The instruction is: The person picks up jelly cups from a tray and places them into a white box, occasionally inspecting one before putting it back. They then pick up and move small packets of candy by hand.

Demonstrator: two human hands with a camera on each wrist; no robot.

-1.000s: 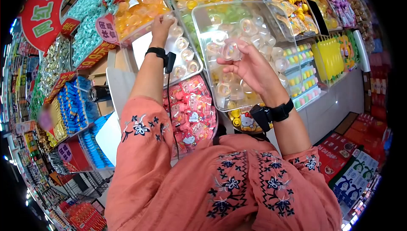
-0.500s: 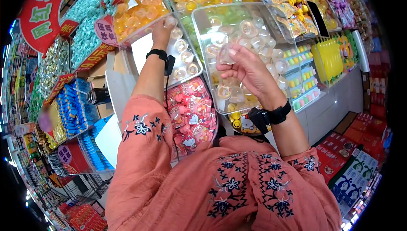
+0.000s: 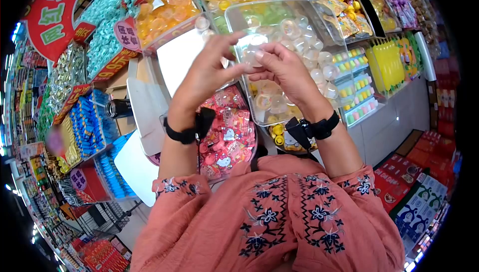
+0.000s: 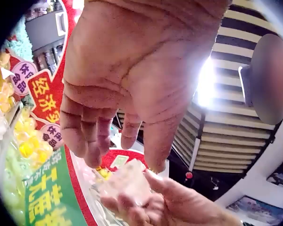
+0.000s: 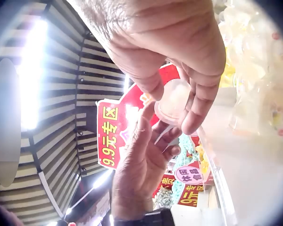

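Note:
My right hand [image 3: 287, 75] pinches a small translucent jelly cup [image 5: 174, 101] between thumb and fingers, above a clear plastic bin [image 3: 257, 120] of similar cups. Beside it, my left hand [image 3: 207, 72] has its fingers spread, with thumb and fingertips close to the held cup. The left wrist view shows the left palm [image 4: 127, 70] large in front, and the cup in the right hand below its fingertips. Behind the left hand lies a tray with a white bottom [image 3: 179, 55]; one jelly cup [image 3: 202, 23] shows at its far corner, others being hidden by the hand.
Pink candy packets [image 3: 227, 137] fill a round container nearest my body. Orange jelly cups [image 3: 167, 12] stand in a bin behind the tray. Right of the clear bin are pastel-coloured sweets [image 3: 357, 92] and yellow packs [image 3: 386, 67]. Red price signs [image 3: 117, 62] edge the left side.
My left hand has left the far end of the white-bottomed tray and come right and nearer, beside the right hand. The right hand still holds its jelly cup, about where it was.

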